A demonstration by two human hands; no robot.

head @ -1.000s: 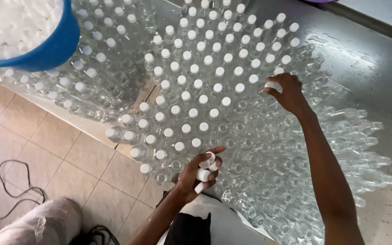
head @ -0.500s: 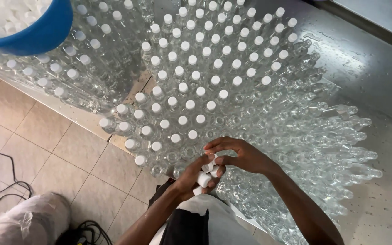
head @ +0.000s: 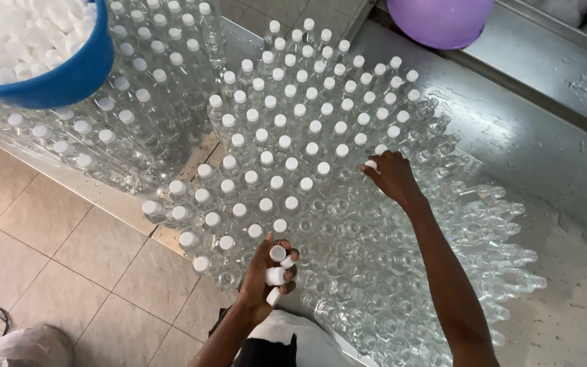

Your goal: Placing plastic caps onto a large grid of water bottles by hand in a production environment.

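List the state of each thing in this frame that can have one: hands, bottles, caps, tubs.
Left hand: closed around several loose white caps.
Right hand: pressing one white cap onto a bottle.
Capped bottles: upright, white caps on.
Uncapped bottles: upright, mouths open.
Blue tub: holding white caps, resting on bottles.
Purple bowl: contents not visible.
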